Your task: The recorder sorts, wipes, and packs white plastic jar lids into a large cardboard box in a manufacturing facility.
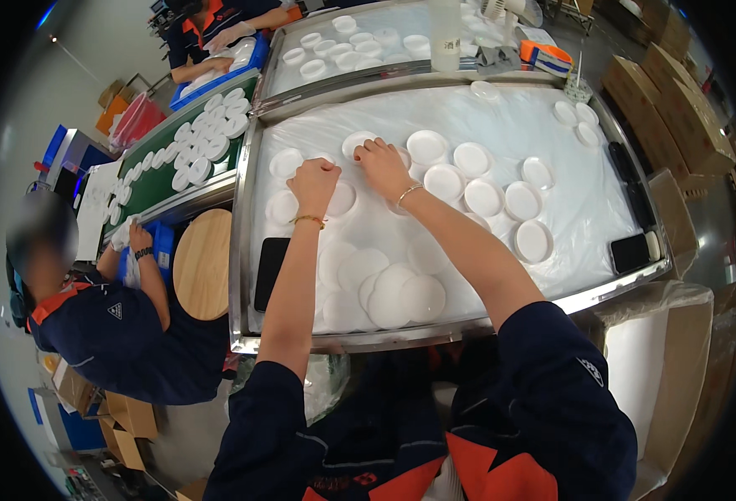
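Shallow white round lids [427, 147] lie spread over the film-covered table in front of me. My left hand [314, 185] is closed like a fist among the lids on the left, beside another lid [342, 199]. Whatever lies under its fingers is hidden. Just to the right, my right hand [384, 169] has its fingers bent and drawn together at the edge of a lid [355, 143]. What those fingertips hold, if anything, is covered by the hand. Closer to me, flat thin white discs [391, 292] overlap in a loose pile between my forearms.
A metal rim [368, 341] borders the table. Dark phones lie at left [273, 271] and right [630, 253]. Co-workers sit at left [126, 334] and far left [217, 33]. A green conveyor [157, 163] carries white lids. Cartons [677, 108] stand at right.
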`<state>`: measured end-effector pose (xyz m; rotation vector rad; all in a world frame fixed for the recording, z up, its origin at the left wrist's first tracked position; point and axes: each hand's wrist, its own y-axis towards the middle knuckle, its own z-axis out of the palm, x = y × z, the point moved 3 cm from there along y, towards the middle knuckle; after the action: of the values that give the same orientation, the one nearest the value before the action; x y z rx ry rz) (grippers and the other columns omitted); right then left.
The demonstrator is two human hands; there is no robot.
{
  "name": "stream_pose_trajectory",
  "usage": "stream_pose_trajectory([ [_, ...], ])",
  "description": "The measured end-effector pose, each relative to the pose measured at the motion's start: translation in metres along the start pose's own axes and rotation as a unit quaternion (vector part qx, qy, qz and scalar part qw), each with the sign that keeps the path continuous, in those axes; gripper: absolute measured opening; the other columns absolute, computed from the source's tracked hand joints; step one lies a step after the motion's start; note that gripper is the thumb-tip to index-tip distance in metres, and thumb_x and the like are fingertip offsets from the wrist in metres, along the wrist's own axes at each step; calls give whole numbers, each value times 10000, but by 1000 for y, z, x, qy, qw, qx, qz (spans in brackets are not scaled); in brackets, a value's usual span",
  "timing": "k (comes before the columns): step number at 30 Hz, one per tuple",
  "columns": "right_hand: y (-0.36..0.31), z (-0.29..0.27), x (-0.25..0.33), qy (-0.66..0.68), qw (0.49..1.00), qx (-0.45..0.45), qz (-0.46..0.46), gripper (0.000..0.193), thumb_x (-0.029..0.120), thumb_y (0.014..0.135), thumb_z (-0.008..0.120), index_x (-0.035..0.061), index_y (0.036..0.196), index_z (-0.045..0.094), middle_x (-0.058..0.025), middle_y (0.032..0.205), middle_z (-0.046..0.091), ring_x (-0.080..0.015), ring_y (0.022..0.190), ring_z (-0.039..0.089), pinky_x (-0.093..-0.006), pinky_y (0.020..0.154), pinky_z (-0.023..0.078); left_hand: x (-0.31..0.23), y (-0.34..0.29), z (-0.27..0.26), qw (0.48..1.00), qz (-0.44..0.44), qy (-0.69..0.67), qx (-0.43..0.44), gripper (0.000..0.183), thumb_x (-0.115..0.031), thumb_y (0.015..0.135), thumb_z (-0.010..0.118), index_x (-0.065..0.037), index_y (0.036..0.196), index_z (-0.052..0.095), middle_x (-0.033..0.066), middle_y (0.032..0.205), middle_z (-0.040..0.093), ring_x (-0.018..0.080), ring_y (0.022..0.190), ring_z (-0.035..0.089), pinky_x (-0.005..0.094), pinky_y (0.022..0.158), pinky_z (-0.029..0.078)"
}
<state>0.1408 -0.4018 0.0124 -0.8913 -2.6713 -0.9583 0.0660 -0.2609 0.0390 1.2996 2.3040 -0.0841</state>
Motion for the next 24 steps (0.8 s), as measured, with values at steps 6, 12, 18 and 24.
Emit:
stream_pose_trajectory([
  [6, -5, -2, -4, 12, 1000, -13, 8, 204, 1, 748, 590, 95, 926, 623, -56, 983, 593, -235, 1010, 539, -387, 842, 442, 17, -1, 1, 996, 65, -45, 30, 217, -297, 780, 667, -142, 898, 761, 56, 811, 724, 220, 755, 680, 319, 720, 490],
  [12, -6, -5, -3, 21, 1000, -6, 20, 227, -12, 737, 592, 95, 935, 628, -55, 994, 592, -233, 1021, 536, -383, 843, 438, 15, -3, 2, 995, 58, -79, 36, 230, -295, 807, 659, -118, 916, 759, 70, 832, 726, 206, 766, 686, 317, 719, 503],
  [18, -6, -6, 0, 29, 999, -12, 21, 231, -12, 726, 604, 88, 932, 629, -58, 989, 593, -239, 1020, 537, -382, 843, 439, 23, 4, 8, 993, 36, -102, 39, 212, -289, 783, 665, -126, 875, 764, 42, 794, 725, 201, 736, 681, 306, 710, 499],
  [24, -6, -6, -2, 26, 999, -8, 26, 222, -8, 728, 606, 87, 927, 631, -55, 987, 595, -237, 1017, 538, -379, 842, 439, 29, 10, 12, 979, 72, -177, 74, 224, -267, 775, 673, -98, 892, 762, 69, 806, 725, 191, 736, 676, 302, 714, 511],
])
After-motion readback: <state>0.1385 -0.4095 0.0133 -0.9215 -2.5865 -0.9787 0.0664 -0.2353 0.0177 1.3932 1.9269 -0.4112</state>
